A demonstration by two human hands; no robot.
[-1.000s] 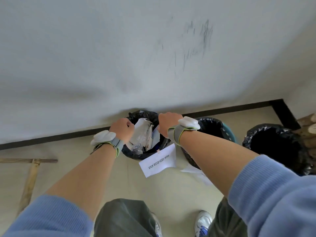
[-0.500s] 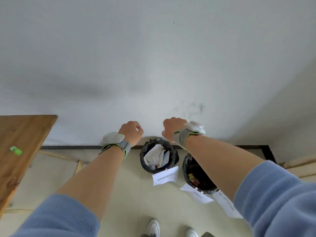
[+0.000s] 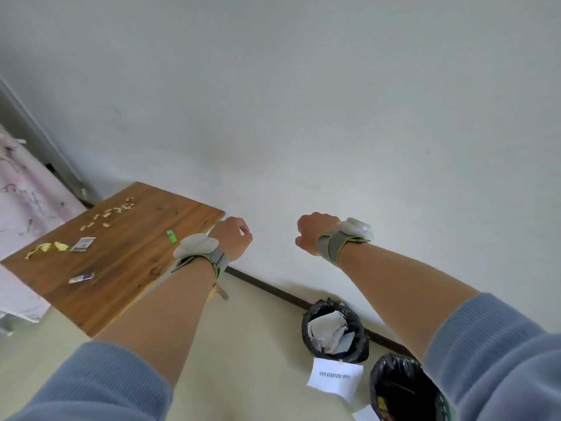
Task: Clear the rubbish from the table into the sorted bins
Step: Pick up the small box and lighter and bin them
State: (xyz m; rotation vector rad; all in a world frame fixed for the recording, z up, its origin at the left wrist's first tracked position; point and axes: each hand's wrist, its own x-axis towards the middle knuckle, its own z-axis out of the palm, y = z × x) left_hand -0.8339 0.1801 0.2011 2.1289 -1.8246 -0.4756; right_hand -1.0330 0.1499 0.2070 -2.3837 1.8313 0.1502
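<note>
Both hands are hanging in mid-air in front of the wall. The left hand [image 3: 232,238] is curling into a loose fist just off the table's right corner. The right hand [image 3: 315,232] is doing the same, well apart from it and up above the bins. Neither looks to be carrying anything, though the palms are facing away, so I can't rule out something tiny.

The rubbish is sitting on the table [image 3: 121,293]:
- A green scrap [image 3: 171,237] is lying near the right corner, closest to the left hand. Its long axis is running roughly from the wall edge toward the near edge.
- A white-and-red packet [image 3: 82,244] and a yellow peel [image 3: 45,249] are lying toward the left corner.
- A small tube-like wrapper [image 3: 81,278] is lying near the near-left edge, its long axis pointing toward the left corner.
- Pale shell bits [image 3: 112,212] are scattered toward the far corner.

My guess is the person is heading back for the next piece. I'd grab the green scrap first, pinching across its short side. The shell bits I'd sweep to an edge into a cupped hand rather than picking them up singly.

The paper bin [image 3: 321,305] is standing on the floor by the wall with a white label [image 3: 335,379] in front of it. A second bin [image 3: 376,379] is just beside it.
</note>
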